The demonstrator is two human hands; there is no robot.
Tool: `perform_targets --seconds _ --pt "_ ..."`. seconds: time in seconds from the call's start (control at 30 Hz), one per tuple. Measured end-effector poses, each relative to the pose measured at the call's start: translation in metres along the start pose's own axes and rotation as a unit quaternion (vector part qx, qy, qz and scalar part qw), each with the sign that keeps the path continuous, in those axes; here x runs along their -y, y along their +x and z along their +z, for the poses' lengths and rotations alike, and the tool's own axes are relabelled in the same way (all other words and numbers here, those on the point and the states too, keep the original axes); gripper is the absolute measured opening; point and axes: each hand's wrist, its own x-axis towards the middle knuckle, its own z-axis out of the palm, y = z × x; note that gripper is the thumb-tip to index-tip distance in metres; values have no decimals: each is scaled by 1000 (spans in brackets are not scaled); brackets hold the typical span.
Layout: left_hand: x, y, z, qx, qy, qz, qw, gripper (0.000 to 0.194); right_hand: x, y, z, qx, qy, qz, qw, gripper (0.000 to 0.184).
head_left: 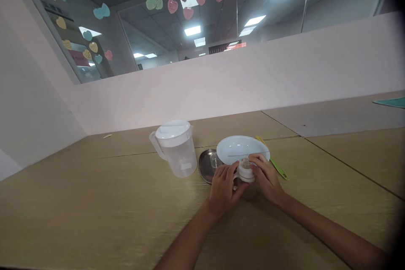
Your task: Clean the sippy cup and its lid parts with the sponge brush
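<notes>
Between my hands is a small container with a white collar and a tan, clear-looking top [246,170]; its lower part is mostly hidden, so I cannot tell its exact kind. My left hand [223,187] grips it from the left, thumb low at the front. From the right, my right hand [267,177] has its fingers closed on the upper part. Just behind it lies a white oval bowl [234,145]. A metal tray [206,168] with a small clear round piece [215,160] on it sits partly behind my left hand.
A translucent pitcher with a white lid [182,156] stands left of the tray. A green-handled utensil [280,170] with a yellow end lies right of the bowl. A teal item [390,102] rests at the far right. The wooden table [110,211] meets a white wall [190,97].
</notes>
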Motion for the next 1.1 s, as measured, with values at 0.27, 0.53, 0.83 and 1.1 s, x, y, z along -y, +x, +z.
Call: perform_targets --seconds 0.27,0.53,0.83,1.1 --pt "5 1 -1 10 -4 8 1000 52 -1 1 0 -47 -54 3 997 23" --pt "10 0 -2 1 3 19 1000 54 -2 -3 -1 -54 -80 -62 993 13" --pt "8 0 -5 12 16 24 1000 55 1 -1 -6 -25 -155 -128 979 11" --pt "4 2 -5 22 6 3 1000 44 4 -6 3 -34 -85 -81 992 15"
